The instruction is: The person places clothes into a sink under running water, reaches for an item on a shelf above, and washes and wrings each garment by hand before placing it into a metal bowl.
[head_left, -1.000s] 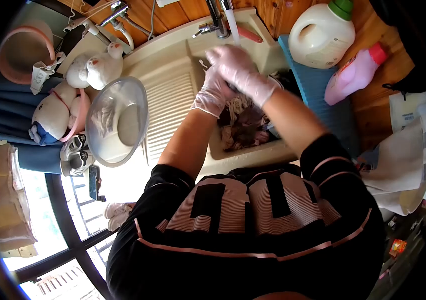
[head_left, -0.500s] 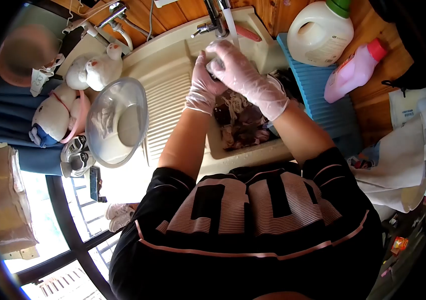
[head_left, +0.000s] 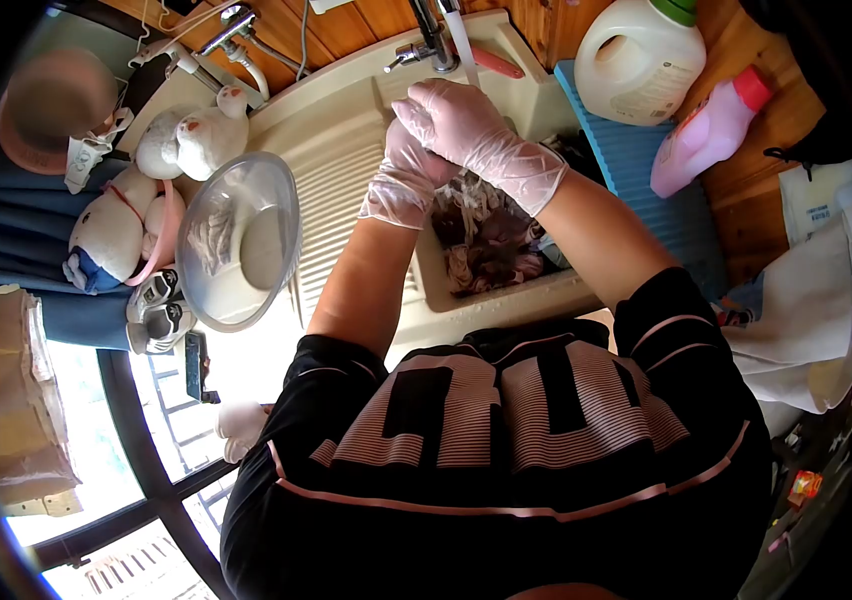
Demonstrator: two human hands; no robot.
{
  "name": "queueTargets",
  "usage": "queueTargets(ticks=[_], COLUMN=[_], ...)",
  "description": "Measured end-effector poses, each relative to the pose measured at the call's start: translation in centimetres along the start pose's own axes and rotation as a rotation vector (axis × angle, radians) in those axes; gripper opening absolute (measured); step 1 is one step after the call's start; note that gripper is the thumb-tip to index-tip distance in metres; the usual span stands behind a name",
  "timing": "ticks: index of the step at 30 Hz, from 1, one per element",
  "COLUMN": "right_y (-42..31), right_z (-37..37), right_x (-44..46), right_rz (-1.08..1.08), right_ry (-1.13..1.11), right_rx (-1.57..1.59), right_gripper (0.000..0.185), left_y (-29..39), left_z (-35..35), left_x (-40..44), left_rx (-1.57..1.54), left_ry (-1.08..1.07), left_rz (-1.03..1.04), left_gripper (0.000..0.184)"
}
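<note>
Clothes point(head_left: 494, 240) lie in a jumbled heap in the sink point(head_left: 501, 304), just on the person's side of the hands. The left hand point(head_left: 408, 165) and the right hand point(head_left: 461, 122) are together, in thin, pale gloves point(head_left: 521, 165). The right hand sits over the top of the left one, with its fingers bent. I can't tell if a bit of cloth is squeezed between them, because the fingers hide that spot.

To get from the hands to the heap, you go back toward the tummy and a little to the right. The right arm is nearer: its wrist crosses over the edge of the heap, while the left wrist is off to the left side. The heap is too mixed up to show one long way. I can't tell how high the hands are above it.

Just past the hands is the tap point(head_left: 440, 55), with water point(head_left: 462, 42) running down. Farther left is a clear tub point(head_left: 264, 255). Over on the right are a blue ridged mat point(head_left: 641, 185), a big white jug point(head_left: 636, 65) and a pink bottle point(head_left: 703, 140).
</note>
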State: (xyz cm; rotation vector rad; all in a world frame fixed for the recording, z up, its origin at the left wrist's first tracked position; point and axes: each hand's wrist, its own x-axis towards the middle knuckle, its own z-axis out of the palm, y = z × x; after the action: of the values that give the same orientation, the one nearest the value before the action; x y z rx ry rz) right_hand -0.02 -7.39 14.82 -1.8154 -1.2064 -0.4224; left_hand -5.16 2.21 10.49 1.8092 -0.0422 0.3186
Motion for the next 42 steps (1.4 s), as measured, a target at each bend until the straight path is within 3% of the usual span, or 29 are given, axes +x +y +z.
queueTargets(ticks=[2, 5, 7, 9, 11, 13, 14, 15, 17, 19, 20, 21, 22, 23, 25, 26, 28, 30, 31, 33, 35, 37, 38, 40, 41, 42], right_y=[0.0, 0.3, 1.0, 2.4, 4.4, 6.4, 8.1, 7.7, 11.0, 14.5, 15.3, 15.6, 16.2, 16.9, 17.3, 16.4, 15.5, 15.2, 15.1, 14.5, 13.7, 12.5, 14.3, 16.2, 17.6, 14.1], right_z=[0.3, 0.9, 1.7, 2.6, 3.4, 3.4, 3.9, 1.5, -0.4, -1.5, -1.6, -1.6, -1.3, -0.6, 0.4, 0.7, 0.6, 0.5, 0.5, 0.9, 1.0, 0.8, 2.3, 3.0, 3.3, 1.0], right_x=[-0.1, -0.7, -0.9, -1.4, -2.2, -4.4, -5.7, -5.0, -6.3, -8.9, -10.2, -11.7, -13.2, -14.8, -16.8, -16.3, -14.9, -14.0, -13.8, -13.5, -12.1, -13.1, -17.0, -18.7, -19.3, -15.2], right_rz=[0.073, 0.271, 0.454, 0.626, 0.785, 0.869, 0.888, 1.185, 1.108, 0.940, 0.991, 1.040, 1.134, 1.226, 1.406, 1.456, 1.292, 1.116, 0.932, 0.549, 0.603, 0.661, 0.677, 0.623, 0.549, 0.677], right_ry=[-0.013, -0.057, -0.114, -0.255, -0.415, -0.293, -0.243, -0.369, -0.534, -0.574, -0.507, -0.436, -0.467, -0.498, -0.564, -0.557, -0.768, -0.863, -0.719, -0.432, -0.725, -0.906, -0.830, -0.824, -0.829, -0.876], right_rx=[0.024, 0.068, 0.144, 0.223, 0.365, 0.860, 1.019, 0.902, 0.438, -0.091, -0.167, -0.244, -0.259, -0.272, -0.299, -0.362, -0.378, -0.451, -0.552, -0.712, -0.538, -0.400, -0.522, -0.570, -0.541, -0.404], right_gripper=[0.032, 0.031, 0.030, 0.031, 0.030, 0.036, 0.044, 0.051, 0.057, 0.058, 0.058, 0.058, 0.057, 0.057, 0.057, 0.045, 0.040, 0.037, 0.032, 0.024, 0.027, 0.031, 0.033, 0.029, 0.027, 0.031], left_y=[-0.9, 1.5, -0.9, -2.5, -2.6, -1.4, 0.2, 1.6, 2.7, 5.9, 7.6, 3.8, 7.9, 9.7, 11.2, 9.9, 8.3, 7.4, 7.4, 9.7, 9.0, 9.3, 8.1, 8.0, 7.2, 5.5], left_z=[0.8, 1.4, 0.4, 0.4, 1.6, 0.3, -1.0, -2.9, -9.4, -15.3, -17.5, -24.7, -22.4, -22.8, -23.5, -24.9, -26.1, -24.7, -23.8, -20.7, -18.0, -13.6, -12.7, -8.4, -7.3, -6.5], left_x=[0.7, -0.4, -0.8, -2.0, -3.5, -1.7, -1.6, -1.8, -4.0, -6.4, -7.9, -9.4, -9.7, -11.1, -13.1, -14.3, -16.0, -16.2, -15.6, -13.1, -10.9, -9.2, -8.5, -7.7, -7.4, -7.1], left_rx=[-0.892, -1.148, 0.019, 0.642, 0.718, -0.554, -0.499, -0.443, 0.970, 1.466, 1.395, 1.103, 0.513, 0.789, 1.122, 1.245, 1.389, 1.604, 1.629, 1.313, 1.389, 1.103, 1.078, 0.906, 0.825, 0.680], left_ry=[0.037, 0.156, -0.028, -0.059, 0.064, 0.417, 0.387, 0.359, 0.207, 0.333, 0.423, 0.457, 0.797, 0.814, 0.801, 0.717, 0.564, 0.642, 0.675, 0.621, 0.708, 0.610, 0.495, 0.371, 0.242, 0.106], left_rz=[-0.321, -0.375, -0.337, -0.214, -0.052, -0.841, -0.774, -0.708, -0.075, 0.124, 0.219, 0.160, -0.065, -0.050, -0.313, -0.359, -0.461, -0.384, -0.309, -0.191, 0.005, -0.024, 0.124, -0.108, -0.013, -0.190], left_gripper=[0.026, 0.026, 0.027, 0.024, 0.016, 0.028, 0.026, 0.024, 0.024, 0.034, 0.034, 0.025, 0.015, 0.017, 0.030, 0.035, 0.047, 0.049, 0.048, 0.041, 0.033, 0.024, 0.023, 0.019, 0.017, 0.016])
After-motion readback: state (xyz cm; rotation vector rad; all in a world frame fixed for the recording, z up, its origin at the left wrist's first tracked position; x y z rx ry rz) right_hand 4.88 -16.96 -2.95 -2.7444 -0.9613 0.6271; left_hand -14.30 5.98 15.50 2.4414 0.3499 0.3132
